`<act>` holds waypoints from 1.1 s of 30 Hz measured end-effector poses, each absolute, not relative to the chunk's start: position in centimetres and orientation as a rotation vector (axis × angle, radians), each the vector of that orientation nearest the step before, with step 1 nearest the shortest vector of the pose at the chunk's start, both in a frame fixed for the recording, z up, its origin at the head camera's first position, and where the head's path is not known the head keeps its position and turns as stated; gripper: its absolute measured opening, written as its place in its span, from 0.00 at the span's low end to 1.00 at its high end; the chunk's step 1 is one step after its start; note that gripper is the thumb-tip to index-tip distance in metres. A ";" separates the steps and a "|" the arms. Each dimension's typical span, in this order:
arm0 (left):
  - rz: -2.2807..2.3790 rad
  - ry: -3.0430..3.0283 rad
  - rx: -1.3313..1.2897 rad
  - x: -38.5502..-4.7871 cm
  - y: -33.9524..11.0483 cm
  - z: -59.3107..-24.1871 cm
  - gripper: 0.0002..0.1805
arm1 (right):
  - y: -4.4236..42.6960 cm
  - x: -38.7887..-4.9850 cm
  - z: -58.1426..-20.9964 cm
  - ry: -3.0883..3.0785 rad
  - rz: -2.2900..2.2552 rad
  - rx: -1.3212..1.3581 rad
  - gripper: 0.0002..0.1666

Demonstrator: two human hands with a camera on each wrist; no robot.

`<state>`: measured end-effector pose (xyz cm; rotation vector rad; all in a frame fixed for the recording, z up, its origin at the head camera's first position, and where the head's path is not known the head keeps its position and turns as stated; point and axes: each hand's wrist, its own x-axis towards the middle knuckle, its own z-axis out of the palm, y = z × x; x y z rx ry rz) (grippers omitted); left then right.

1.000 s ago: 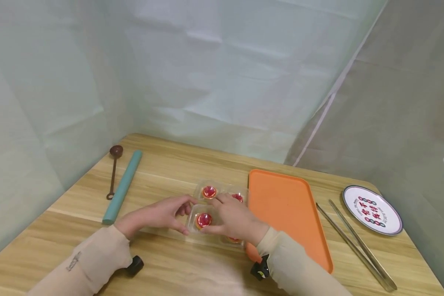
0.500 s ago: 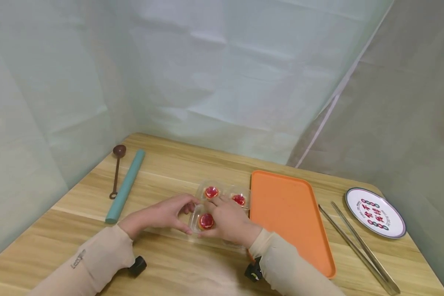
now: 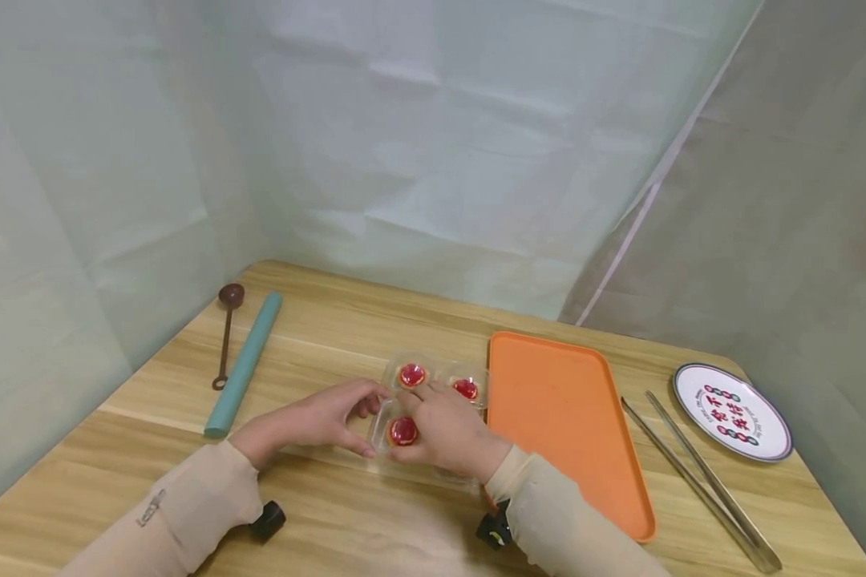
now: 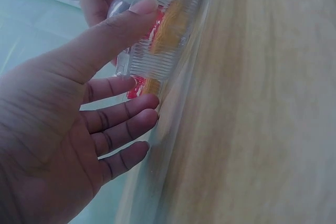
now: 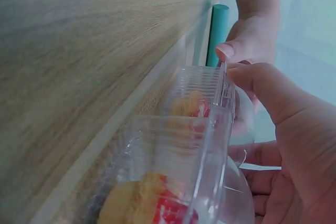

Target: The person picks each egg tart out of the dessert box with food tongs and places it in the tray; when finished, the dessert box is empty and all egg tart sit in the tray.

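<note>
A clear plastic clamshell box [image 4: 152,62] with domed compartments lies mid-table. Red-topped tarts fill it: one at the far left [image 3: 412,374], one at the far right [image 3: 465,389] and one at the near left [image 3: 402,431]. My right hand and sleeve hide the near right compartment in the head view. My left hand [image 3: 317,418] holds the box's left side, thumb toward me and index finger at the far side; its other fingers are loosely bent. My right hand [image 3: 451,426] reaches over the domes, with its thumb on the rim and fingers across the lid.
An orange tray [image 3: 559,417] lies right of the box. Farther right are metal tongs [image 3: 700,481] and a white plate with printed characters [image 3: 732,412]. At left lie a teal rolled cylinder [image 3: 244,365] and a brown ladle [image 3: 226,336]. Cloth walls stand behind the table.
My right hand has shifted slightly left and toward me over the box, uncovering the far right tart. My left hand keeps its place at the box's left side.
</note>
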<state>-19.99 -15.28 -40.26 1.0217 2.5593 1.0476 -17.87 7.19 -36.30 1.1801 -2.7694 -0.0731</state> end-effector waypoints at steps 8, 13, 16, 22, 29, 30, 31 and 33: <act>1.055 2.554 0.995 -20.0 -15.3 -40.2 0.41 | 7.5 -17.8 -35.7 -2.731 0.011 1.202 0.37; 1.033 2.583 1.034 -20.1 -15.3 -40.4 0.40 | 7.9 -17.7 -35.2 -2.742 0.069 1.187 0.40; 1.020 2.593 1.041 -20.1 -15.3 -40.4 0.39 | 8.1 -17.5 -34.9 -2.748 0.112 1.182 0.44; 1.002 2.595 1.003 -20.0 -15.2 -40.2 0.39 | 8.8 -17.0 -34.4 -2.718 0.262 1.178 0.44; 1.017 2.580 0.981 -19.9 -15.1 -39.9 0.38 | 9.9 -16.3 -34.3 -2.661 0.396 1.148 0.43; 1.016 2.581 0.979 -19.9 -15.1 -39.9 0.37 | 10.1 -16.3 -34.3 -2.641 0.395 1.145 0.42; 1.014 2.581 0.978 -19.9 -15.1 -39.8 0.37 | 10.2 -16.2 -34.3 -2.621 0.392 1.142 0.42; 0.998 2.595 0.978 -19.8 -15.1 -39.7 0.38 | 10.5 -16.1 -34.5 -2.584 0.372 1.133 0.43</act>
